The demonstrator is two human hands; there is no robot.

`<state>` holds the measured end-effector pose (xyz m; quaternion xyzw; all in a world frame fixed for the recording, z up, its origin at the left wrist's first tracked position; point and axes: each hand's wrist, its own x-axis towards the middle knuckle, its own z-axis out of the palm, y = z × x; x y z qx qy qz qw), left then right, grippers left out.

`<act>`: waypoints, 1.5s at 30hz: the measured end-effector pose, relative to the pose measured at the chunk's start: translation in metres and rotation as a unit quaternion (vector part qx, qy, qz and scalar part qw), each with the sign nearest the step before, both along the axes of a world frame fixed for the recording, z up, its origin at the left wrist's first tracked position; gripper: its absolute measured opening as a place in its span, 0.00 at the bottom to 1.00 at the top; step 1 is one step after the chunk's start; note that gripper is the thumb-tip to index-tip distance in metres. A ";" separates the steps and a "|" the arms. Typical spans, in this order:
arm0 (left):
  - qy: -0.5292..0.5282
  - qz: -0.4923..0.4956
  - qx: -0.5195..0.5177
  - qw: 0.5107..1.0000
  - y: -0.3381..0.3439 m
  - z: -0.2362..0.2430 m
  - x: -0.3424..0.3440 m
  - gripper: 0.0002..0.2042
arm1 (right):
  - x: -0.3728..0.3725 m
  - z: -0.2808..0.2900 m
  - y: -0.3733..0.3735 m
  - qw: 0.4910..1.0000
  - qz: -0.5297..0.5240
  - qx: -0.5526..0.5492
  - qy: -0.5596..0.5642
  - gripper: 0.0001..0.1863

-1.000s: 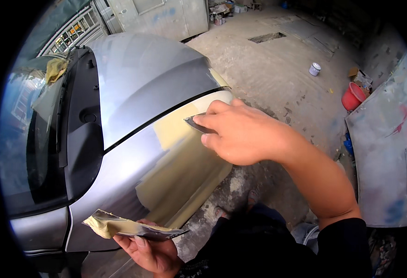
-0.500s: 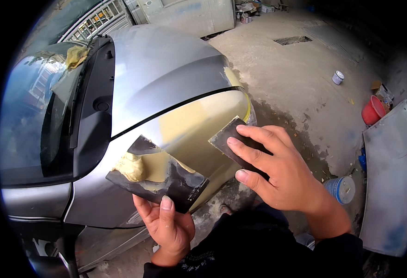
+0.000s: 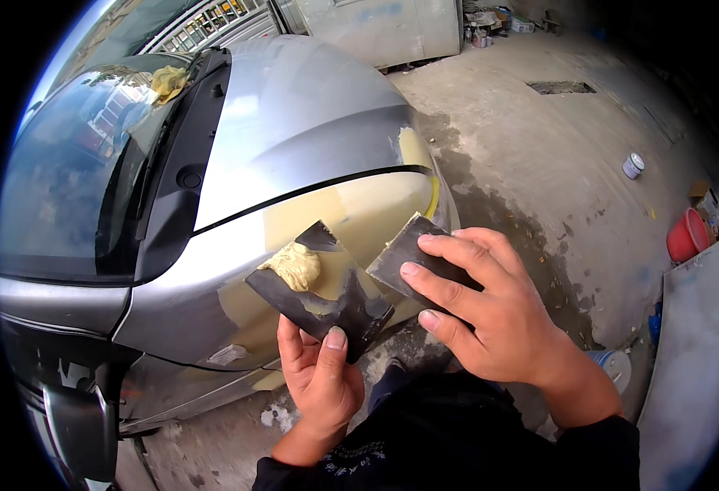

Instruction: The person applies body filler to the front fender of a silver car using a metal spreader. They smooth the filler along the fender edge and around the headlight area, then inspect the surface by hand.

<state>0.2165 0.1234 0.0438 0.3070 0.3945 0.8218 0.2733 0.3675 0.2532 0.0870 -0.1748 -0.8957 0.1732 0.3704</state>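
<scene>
Bare concrete floor (image 3: 498, 135) fills the upper right around you, with a paint-type tin (image 3: 633, 166) between two and three o'clock, a red bucket (image 3: 688, 236) at three, and the silver car's bonnet (image 3: 310, 106) reaching up toward eleven. A second ago your right hand (image 3: 498, 319) had its scraper on the fender (image 3: 179, 315); now that dark, flat scraper (image 3: 396, 263) is up at the centre, its edge close by the palette plate (image 3: 347, 299) in your left hand (image 3: 323, 380). That plate has also come up and turned its face to you, showing a thick mound of pale yellow filler (image 3: 296, 267) at its ten o'clock corner. For the work, this means no paste is being spread just now; the two tools are brought together in front of the panel. Your left hand pinches the plate between thumb and fingers at about six o'clock; your right holds the scraper, fingers over its face and thumb underneath, around four. You can't tell whether scraper and plate touch. Both tools cover some of the yellow patch (image 3: 302, 214) on the fender, your right forearm hides part of a pail (image 3: 615, 368), and the far right corner sinks into darkness.
</scene>
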 end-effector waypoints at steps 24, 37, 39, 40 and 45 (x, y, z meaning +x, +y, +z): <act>0.279 -0.232 -0.259 0.895 -0.011 -0.103 -0.061 0.22 | -0.081 0.033 0.085 0.932 0.010 -0.171 -0.318 0.21; 0.254 -0.281 -0.232 0.896 -0.010 -0.125 -0.067 0.24 | -0.117 0.035 0.087 0.920 -0.002 -0.168 -0.354 0.21; 0.244 -0.283 -0.242 0.896 -0.010 -0.124 -0.067 0.24 | -0.118 0.033 0.086 0.924 -0.003 -0.167 -0.345 0.21; 0.236 -0.288 -0.251 0.894 -0.011 -0.125 -0.068 0.23 | -0.118 0.031 0.085 0.926 -0.003 -0.167 -0.340 0.21; 0.224 -0.292 -0.259 0.893 -0.016 -0.134 -0.068 0.22 | -0.115 0.027 0.078 0.933 -0.014 -0.156 -0.325 0.20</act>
